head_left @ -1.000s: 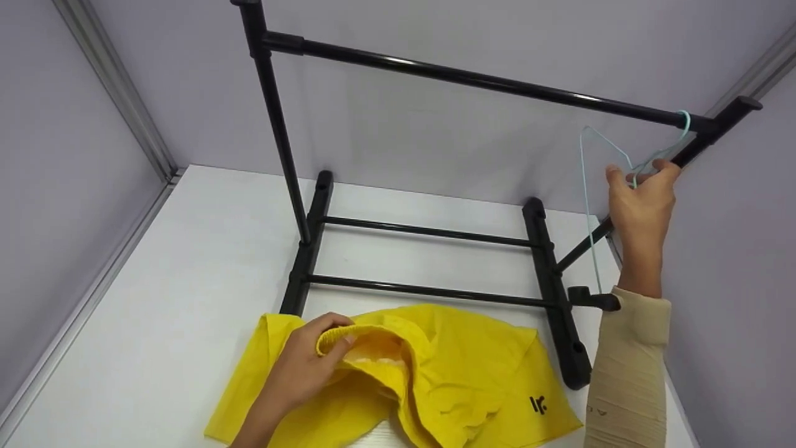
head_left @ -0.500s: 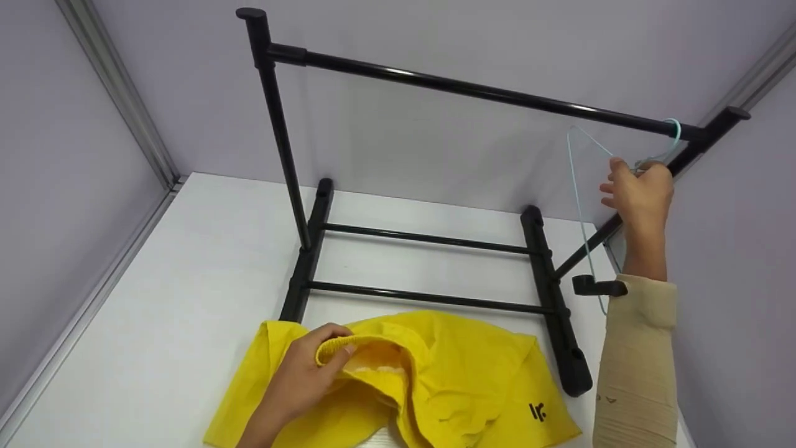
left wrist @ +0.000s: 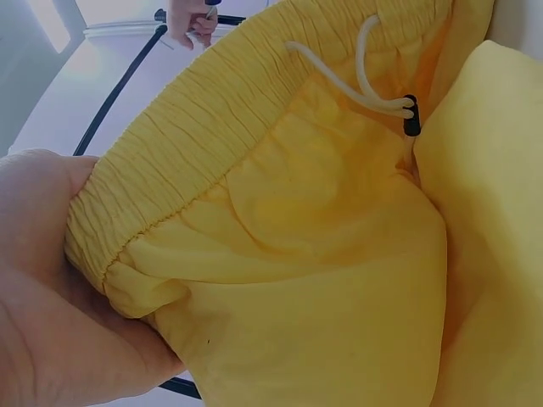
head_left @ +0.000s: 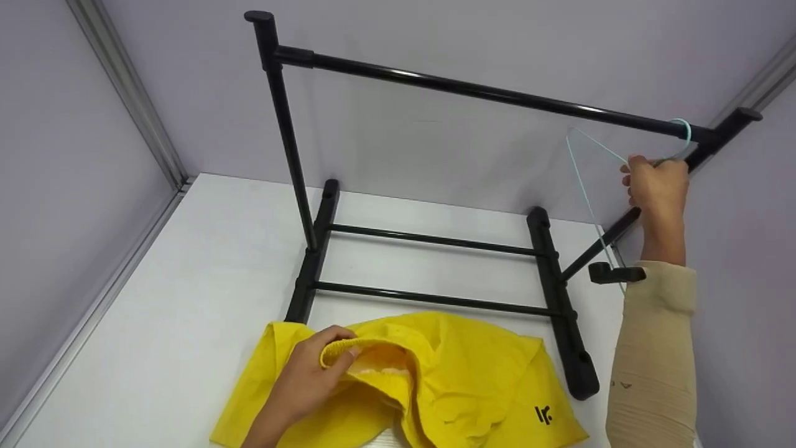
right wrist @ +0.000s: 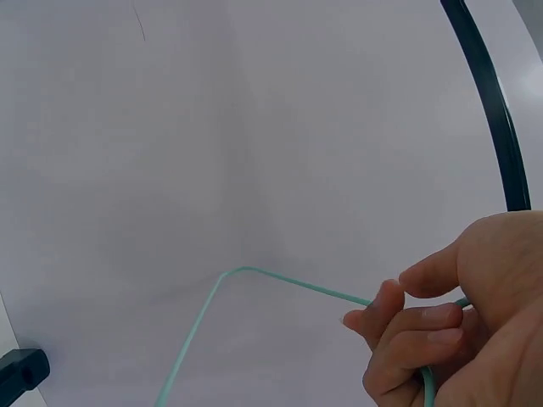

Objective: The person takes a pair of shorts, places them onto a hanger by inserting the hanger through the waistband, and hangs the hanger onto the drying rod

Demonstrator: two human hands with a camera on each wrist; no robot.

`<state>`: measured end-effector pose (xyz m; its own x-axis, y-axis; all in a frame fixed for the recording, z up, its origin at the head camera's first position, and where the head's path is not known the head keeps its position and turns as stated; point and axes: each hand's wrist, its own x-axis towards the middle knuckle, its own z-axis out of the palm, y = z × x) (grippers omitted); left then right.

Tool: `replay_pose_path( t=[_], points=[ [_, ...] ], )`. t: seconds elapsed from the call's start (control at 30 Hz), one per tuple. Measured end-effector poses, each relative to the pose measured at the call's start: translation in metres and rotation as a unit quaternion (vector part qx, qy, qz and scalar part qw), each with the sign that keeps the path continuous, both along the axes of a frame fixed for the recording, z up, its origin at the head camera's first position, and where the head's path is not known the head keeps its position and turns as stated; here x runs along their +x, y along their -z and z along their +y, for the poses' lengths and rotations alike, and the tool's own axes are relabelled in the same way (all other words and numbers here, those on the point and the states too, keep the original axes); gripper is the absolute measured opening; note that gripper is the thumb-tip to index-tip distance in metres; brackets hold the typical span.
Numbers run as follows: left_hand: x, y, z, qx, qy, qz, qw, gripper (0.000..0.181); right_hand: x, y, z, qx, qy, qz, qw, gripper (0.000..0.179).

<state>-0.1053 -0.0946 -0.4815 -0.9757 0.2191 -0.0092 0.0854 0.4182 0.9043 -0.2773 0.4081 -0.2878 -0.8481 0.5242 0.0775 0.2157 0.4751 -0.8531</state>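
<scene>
- Around the hands, a white table (head_left: 186,280) is enclosed by pale walls (head_left: 435,149), and a black rack (head_left: 491,93) is stood on it.
- The near end of the rack's left foot is covered by a yellow garment (head_left: 479,367), which is spread across the front of the table.
- Part of the rack's right upright is hidden by the right hand (head_left: 659,186), and a black bracket (head_left: 615,274) is fixed at the beige sleeve (head_left: 656,348).
- A pale green hanger (right wrist: 310,286) is hooked over the top bar near its right end; its lower part is partly concealed by the sleeve.
- The garment's elastic waistband is pinched between thumb and fingers of the left hand (head_left: 311,376); a pale drawstring (left wrist: 339,83) with a black toggle (left wrist: 411,115) is seen beyond.
- The hanger's wire is gripped below the hook by the right hand's curled fingers (right wrist: 407,352).
</scene>
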Motion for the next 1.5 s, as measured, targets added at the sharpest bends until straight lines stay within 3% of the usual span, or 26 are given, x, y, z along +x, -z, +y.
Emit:
replay_pose_path(
  t=[0.27,0.57,0.83,1.27,1.43,1.5],
  points=[
    [-0.004,0.000,0.002,-0.002,0.009,0.006,0.9999,0.021,0.001,-0.003,0.005,-0.006,-0.018,0.000,0.9998,0.022],
    [-0.004,0.005,-0.001,0.004,0.007,0.007,0.9999,0.023,0.009,-0.019,-0.009,-0.036,-0.021,0.039,0.9984,0.027],
    [-0.005,0.003,-0.004,0.003,-0.001,-0.001,1.0000,0.024,0.023,-0.020,-0.023,-0.119,-0.036,0.097,0.9876,0.033],
    [-0.002,0.004,-0.005,0.013,0.008,-0.024,0.9996,0.026,0.048,0.023,-0.056,-0.164,-0.116,0.133,0.9706,0.018],
    [-0.002,0.003,-0.006,0.013,0.009,-0.033,0.9993,0.027,0.067,0.050,-0.093,-0.166,-0.175,0.134,0.9611,0.023],
    [-0.003,0.003,-0.006,0.014,0.007,-0.034,0.9993,0.027,0.077,0.059,-0.112,-0.176,-0.206,0.139,0.9524,0.027]
  ],
)
